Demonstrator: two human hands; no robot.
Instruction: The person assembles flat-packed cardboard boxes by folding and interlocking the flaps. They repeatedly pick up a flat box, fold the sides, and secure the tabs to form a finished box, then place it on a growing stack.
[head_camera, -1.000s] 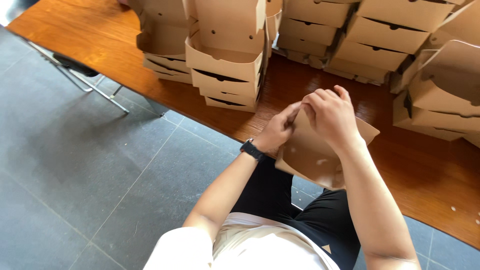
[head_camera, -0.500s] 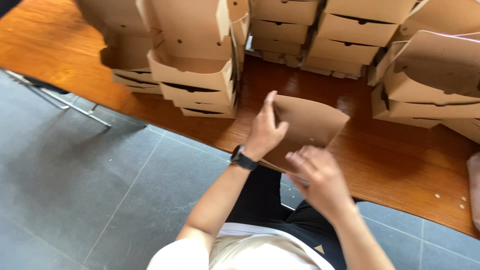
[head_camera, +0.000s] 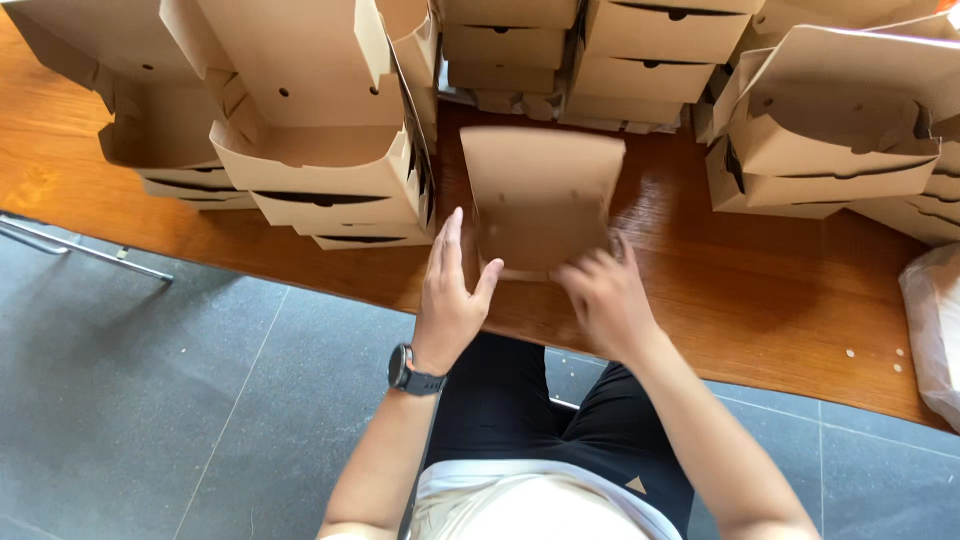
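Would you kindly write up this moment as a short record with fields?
setting: wooden table above a dark tiled floor
left hand: open, at the left edge of the flat cardboard box blank; wears a black wristwatch
right hand: fingers on the near edge of the blank
blank: lies on the table, not yet folded up
left of it: stack of folded cardboard boxes
behind and right: more box stacks
far right: plastic bag at the table edge
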